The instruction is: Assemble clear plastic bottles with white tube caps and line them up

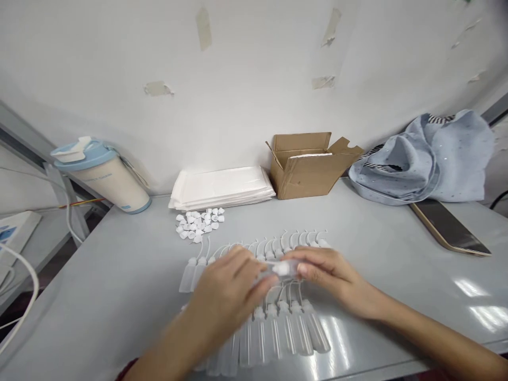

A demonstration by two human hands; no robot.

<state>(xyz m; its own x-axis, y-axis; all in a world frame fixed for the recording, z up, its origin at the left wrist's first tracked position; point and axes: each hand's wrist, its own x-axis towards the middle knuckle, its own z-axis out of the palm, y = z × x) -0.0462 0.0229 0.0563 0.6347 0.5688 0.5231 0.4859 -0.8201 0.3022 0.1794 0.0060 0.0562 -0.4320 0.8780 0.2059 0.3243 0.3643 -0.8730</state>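
Between my two hands lies a small clear plastic bottle (282,269) with a white neck, held sideways above the table. My right hand (327,270) is closed around its right end, thumb and fingers pinching it. At its left end my left hand (228,286) is closed in a pinch; motion blurs it, and its exact hold is partly hidden. Under and behind the hands, several similar clear bottles with thin curved tubes lie in two rows, the far row (197,274) and the near row (283,328). My left forearm covers part of the near row.
A pile of small white caps (195,225) lies before a stack of white flat packets (222,189). Beside it stands an open cardboard box (307,177). A tumbler (107,177) leans at left; blue cloth (420,164) and a phone (450,227) lie at right.
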